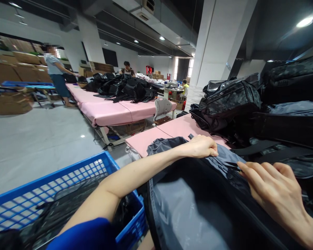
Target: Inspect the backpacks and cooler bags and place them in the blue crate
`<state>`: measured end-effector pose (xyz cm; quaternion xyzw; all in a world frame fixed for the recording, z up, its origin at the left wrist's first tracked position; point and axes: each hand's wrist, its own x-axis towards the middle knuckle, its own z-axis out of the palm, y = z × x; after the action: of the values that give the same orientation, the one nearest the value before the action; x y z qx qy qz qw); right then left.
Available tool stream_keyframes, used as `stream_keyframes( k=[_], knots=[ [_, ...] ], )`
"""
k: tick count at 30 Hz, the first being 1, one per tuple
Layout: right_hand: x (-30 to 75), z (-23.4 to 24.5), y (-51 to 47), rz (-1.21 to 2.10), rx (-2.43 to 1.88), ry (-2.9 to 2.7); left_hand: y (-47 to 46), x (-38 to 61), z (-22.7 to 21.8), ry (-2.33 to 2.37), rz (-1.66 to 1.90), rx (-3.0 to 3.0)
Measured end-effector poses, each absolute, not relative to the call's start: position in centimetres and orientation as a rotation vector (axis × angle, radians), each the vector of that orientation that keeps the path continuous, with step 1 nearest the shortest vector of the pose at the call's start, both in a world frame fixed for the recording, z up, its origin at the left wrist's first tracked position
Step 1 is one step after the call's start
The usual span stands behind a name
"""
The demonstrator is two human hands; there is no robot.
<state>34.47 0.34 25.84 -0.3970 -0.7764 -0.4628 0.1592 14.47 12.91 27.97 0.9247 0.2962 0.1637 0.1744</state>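
Observation:
A dark grey bag [187, 205] lies open in front of me on the pink table [156, 137], its pale grey lining showing. My left hand [202, 146] is closed on the bag's upper rim, gripping the fabric. My right hand [270, 184] pinches the bag's edge near a black zipper pull [232, 166], fingers pressed together. My left arm in a blue sleeve reaches across from the lower left.
A blue plastic crate [67, 177] with dark items stands at my lower left. Camouflage-patterned bags [229, 100] are stacked at the right. Another pink table [106, 111] carries black backpacks. People stand and sit at the back, near cardboard boxes [10, 104].

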Motion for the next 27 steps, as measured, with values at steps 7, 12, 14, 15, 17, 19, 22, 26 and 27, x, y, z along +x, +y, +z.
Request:
stream_keyframes(
  k=[7, 12, 14, 15, 17, 19, 22, 26, 27],
  knots=[
    [33.8, 26.4, -1.0, -1.495, -0.981, -2.383, 12.4, 14.4, 28.4, 0.896, 0.434, 2.624],
    [34.1, 26.6, -0.7, -1.347, -0.999, -2.38, 12.4, 14.4, 28.2, 0.877, 0.469, 2.638],
    [34.6, 26.4, 0.2, -1.11, -1.079, -2.326, 12.4, 14.3, 28.0, 0.86, 0.484, 2.646],
    [35.0, 26.3, 0.7, -0.966, -1.111, -2.304, 12.5, 14.3, 27.9, 0.853, 0.49, 2.648],
    [36.0, 25.8, 1.6, -0.694, -1.149, -2.28, 12.5, 14.2, 27.8, 0.836, 0.502, 2.649],
    [37.1, 25.3, 2.2, -0.517, -1.183, -2.249, 12.5, 14.1, 27.7, 0.815, 0.515, 2.653],
    [38.0, 24.7, 2.7, -0.407, -1.215, -2.245, 12.6, 14.1, 27.5, 0.789, 0.524, 2.669],
    [37.3, 24.8, 2.7, -0.427, -1.224, -2.238, 12.4, 14.1, 27.6, 0.798, 0.523, 2.659],
    [36.7, 25.0, 2.7, -0.459, -1.224, -2.229, 12.4, 14.1, 27.7, 0.808, 0.519, 2.656]
  ],
)
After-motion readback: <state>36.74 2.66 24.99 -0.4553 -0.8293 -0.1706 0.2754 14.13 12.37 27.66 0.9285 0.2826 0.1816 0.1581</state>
